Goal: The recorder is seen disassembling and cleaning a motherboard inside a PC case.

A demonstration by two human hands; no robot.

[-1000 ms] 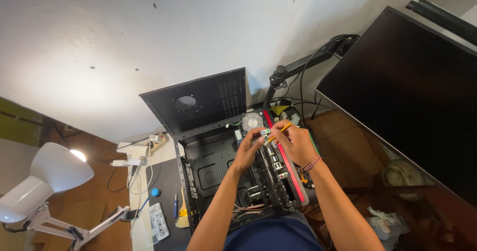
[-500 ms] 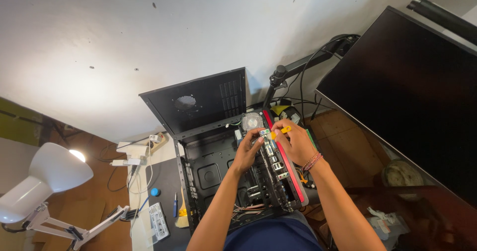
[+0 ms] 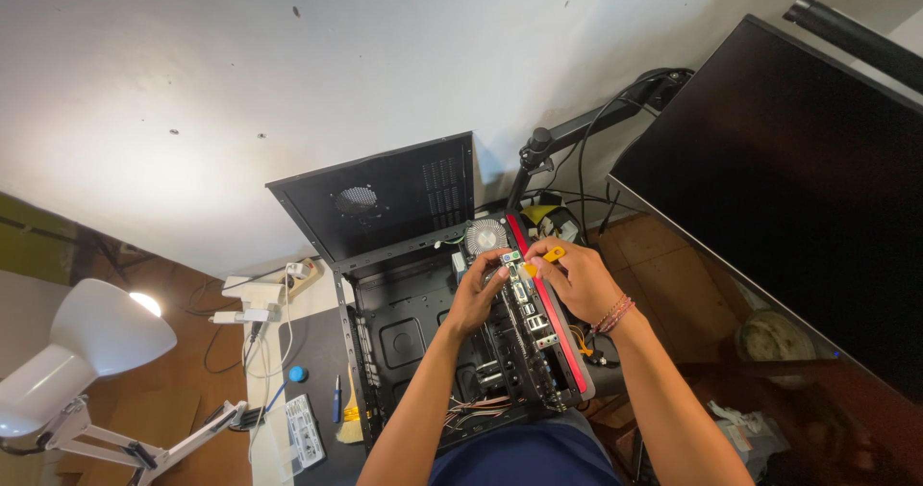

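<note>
Head view: two hands working at a motherboard (image 3: 527, 327) held over an open computer case (image 3: 409, 337).

The left hand (image 3: 476, 299) curls narrowly on the board's far end near the round cooler fan (image 3: 486, 237); the right hand (image 3: 577, 279) pinches a yellow-handled tool (image 3: 548, 256). The board's long axis runs near to far, its red edge on the right. A black side panel (image 3: 385, 198) leans at the far wall; a dark monitor (image 3: 798, 188) bounds the right, a white lamp (image 3: 91, 342) the left. A small pale label sits at the board's far end.

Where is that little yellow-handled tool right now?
In the head view, the yellow-handled tool is pinched in the right hand, just above the motherboard, near the round cooler fan.
</note>
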